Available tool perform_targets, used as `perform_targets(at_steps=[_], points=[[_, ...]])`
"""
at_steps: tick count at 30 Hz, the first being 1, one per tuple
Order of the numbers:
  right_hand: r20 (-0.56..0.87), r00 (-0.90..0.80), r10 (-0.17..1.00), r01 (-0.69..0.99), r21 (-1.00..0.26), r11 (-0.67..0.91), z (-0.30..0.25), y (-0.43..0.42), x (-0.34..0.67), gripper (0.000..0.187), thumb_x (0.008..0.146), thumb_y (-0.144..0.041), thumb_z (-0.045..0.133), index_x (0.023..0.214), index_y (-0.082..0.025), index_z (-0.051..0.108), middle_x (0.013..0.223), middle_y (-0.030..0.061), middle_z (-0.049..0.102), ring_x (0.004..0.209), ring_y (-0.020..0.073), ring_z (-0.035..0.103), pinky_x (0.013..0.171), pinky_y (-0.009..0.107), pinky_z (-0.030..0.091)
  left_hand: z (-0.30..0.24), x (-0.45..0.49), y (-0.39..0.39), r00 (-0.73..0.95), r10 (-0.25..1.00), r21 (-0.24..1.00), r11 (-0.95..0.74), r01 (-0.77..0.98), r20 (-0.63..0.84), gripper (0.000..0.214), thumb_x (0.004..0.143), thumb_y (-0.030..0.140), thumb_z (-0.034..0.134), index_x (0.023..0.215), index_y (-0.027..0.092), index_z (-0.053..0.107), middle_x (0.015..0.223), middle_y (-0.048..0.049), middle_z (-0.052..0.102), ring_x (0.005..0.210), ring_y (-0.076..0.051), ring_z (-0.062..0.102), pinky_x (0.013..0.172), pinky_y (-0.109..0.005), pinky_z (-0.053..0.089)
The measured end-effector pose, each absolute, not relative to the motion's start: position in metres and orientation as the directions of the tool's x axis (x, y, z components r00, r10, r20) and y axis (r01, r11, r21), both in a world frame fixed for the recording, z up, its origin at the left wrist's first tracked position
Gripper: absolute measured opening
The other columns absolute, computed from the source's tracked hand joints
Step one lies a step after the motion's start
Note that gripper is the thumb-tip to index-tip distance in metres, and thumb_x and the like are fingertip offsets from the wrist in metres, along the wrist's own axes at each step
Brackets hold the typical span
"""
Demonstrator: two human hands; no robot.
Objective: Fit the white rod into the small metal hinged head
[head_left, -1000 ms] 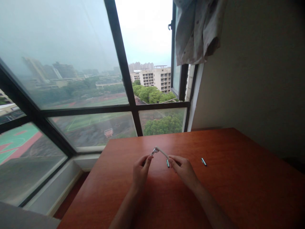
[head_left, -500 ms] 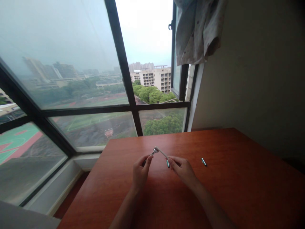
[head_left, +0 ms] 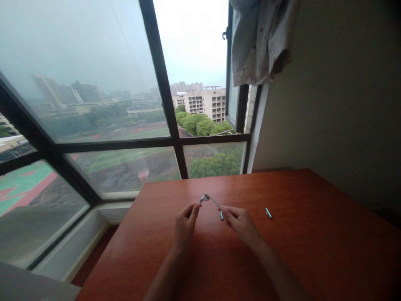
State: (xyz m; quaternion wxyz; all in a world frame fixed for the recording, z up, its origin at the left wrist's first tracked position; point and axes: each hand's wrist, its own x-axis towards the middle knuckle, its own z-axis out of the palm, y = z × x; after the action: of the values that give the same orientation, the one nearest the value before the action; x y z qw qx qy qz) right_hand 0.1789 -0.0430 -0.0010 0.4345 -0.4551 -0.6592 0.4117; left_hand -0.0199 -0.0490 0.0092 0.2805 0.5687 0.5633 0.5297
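Over the table (head_left: 125, 251), angled inward, the left hand (head_left: 185, 223) pinches a silvery piece (head_left: 204, 198), the right hand (head_left: 243, 222) a pale strip (head_left: 215, 203).

Your left hand (head_left: 184, 225) and right hand (head_left: 243, 223) are bare, with slender fingers (head_left: 234, 210) and nails too small to make out. Your left forearm (head_left: 167, 267) and right forearm (head_left: 272, 261) are uncovered too, slim and smooth in outline, broadening from the wrists (head_left: 257, 241) toward the view's lower edge.
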Motion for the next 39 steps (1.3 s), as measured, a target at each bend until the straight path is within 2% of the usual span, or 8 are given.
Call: perform_targets(at_steps=[6,11,17,22,30,39], points=[[0.186,-0.216,0.959,0.219,-0.947,0.233,-0.002,-0.043,0.178,0.047,0.090,-0.050,0.044,0.068,-0.013,0.063,0.052,-0.0034,0.042,0.048,0.0095,0.039,0.047,0.021,0.028,0.008,-0.022,-0.048,-0.212,0.944,0.939,-0.188,0.290,0.254,0.044,0.081,0.053,0.057,0.086,0.013,0.074,0.059,0.0020,0.048,0.058,-0.014,0.046,0.053,-0.021,0.033],[0.184,-0.192,0.964,0.233,-0.946,0.227,-0.003,-0.042,0.178,0.048,0.089,-0.051,0.044,0.069,-0.013,0.065,0.053,-0.0027,0.043,0.049,0.0101,0.040,0.047,0.021,0.028,0.005,-0.020,-0.048,-0.140,0.969,0.960,-0.168,0.226,0.202,0.048,0.078,0.057,0.057,0.085,0.012,0.073,0.057,0.0026,0.044,0.054,-0.012,0.040,0.050,-0.022,0.030],[0.177,-0.199,0.964,0.219,-0.951,0.219,-0.003,-0.042,0.178,0.051,0.088,-0.054,0.044,0.073,-0.012,0.067,0.053,-0.0029,0.042,0.049,0.0099,0.038,0.047,0.021,0.027,0.001,-0.023,-0.045,-0.141,0.974,0.971,-0.152,0.186,0.180,0.048,0.080,0.058,0.055,0.081,0.012,0.070,0.057,0.0015,0.046,0.054,-0.012,0.041,0.048,-0.021,0.030],[0.190,-0.212,0.959,0.242,-0.940,0.240,0.002,-0.043,0.180,0.049,0.088,-0.054,0.044,0.082,-0.012,0.070,0.055,-0.0022,0.044,0.051,0.0111,0.041,0.048,0.022,0.028,-0.001,-0.026,-0.043,-0.135,0.975,0.972,-0.148,0.185,0.174,0.048,0.082,0.058,0.053,0.078,0.013,0.068,0.056,0.0012,0.048,0.049,-0.011,0.039,0.045,-0.021,0.029],[0.233,-0.170,0.957,0.296,-0.915,0.275,0.007,-0.044,0.180,0.048,0.089,-0.051,0.044,0.073,-0.013,0.068,0.055,-0.0011,0.050,0.054,0.0126,0.048,0.051,0.022,0.032,0.000,-0.023,-0.044,-0.057,0.980,0.972,-0.179,0.152,0.189,0.045,0.083,0.055,0.054,0.078,0.012,0.068,0.054,0.0025,0.046,0.049,-0.010,0.040,0.046,-0.020,0.030],[0.276,-0.226,0.934,0.309,-0.889,0.337,0.013,-0.047,0.183,0.047,0.090,-0.050,0.044,0.071,-0.014,0.067,0.055,-0.0011,0.052,0.053,0.0123,0.048,0.050,0.022,0.032,0.007,-0.026,-0.044,-0.148,0.962,0.952,-0.192,0.238,0.231,0.046,0.079,0.058,0.057,0.080,0.014,0.071,0.061,-0.0002,0.053,0.058,-0.014,0.049,0.052,-0.022,0.037]])
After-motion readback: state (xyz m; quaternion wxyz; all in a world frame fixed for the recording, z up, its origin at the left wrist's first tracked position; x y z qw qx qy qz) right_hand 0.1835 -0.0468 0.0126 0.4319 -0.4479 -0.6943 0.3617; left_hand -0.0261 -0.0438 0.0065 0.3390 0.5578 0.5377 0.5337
